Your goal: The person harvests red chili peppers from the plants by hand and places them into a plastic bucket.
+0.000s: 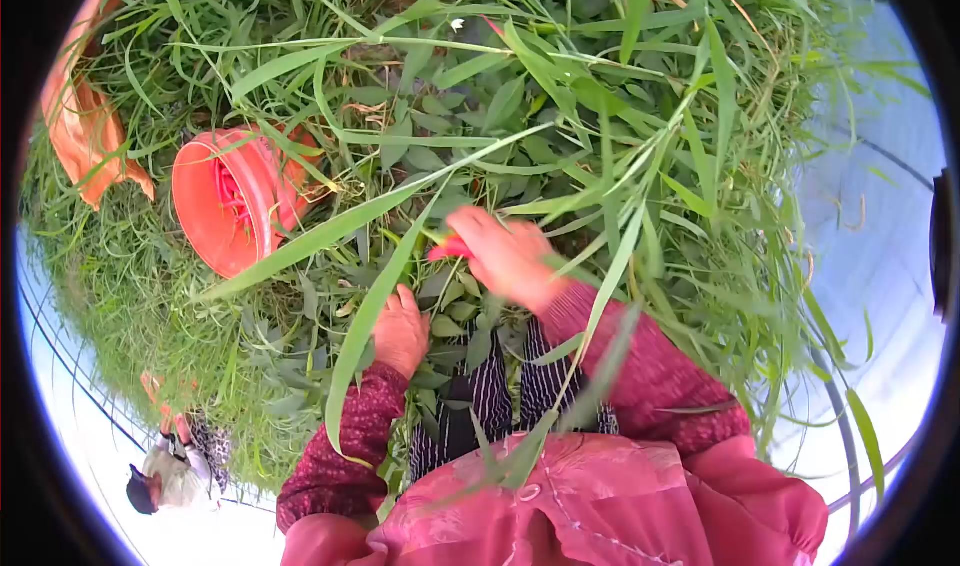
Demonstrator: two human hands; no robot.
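Observation:
My right hand (505,256) is closed around red chili peppers (452,249), their tips poking out past the fingers on the left side. Below and to its left, my left hand (400,331) reaches back-up among the dark green leaves of the pepper plants (440,116). Leaves and a long grass blade lie around its fingertips, so what they touch is hidden. To the upper left, an orange-red bucket (187,191) leans on its side in the grass, its mouth turned toward the left. Several red chili peppers (232,198) lie inside it.
Tall grass (640,196) crosses in front of both hands and the plants. An orange cloth or sack (85,136) lies beyond the bucket at the far left. Another person (175,471) with a dark cap is at the lower left. Pale sheeting with curved poles (870,156) borders the right.

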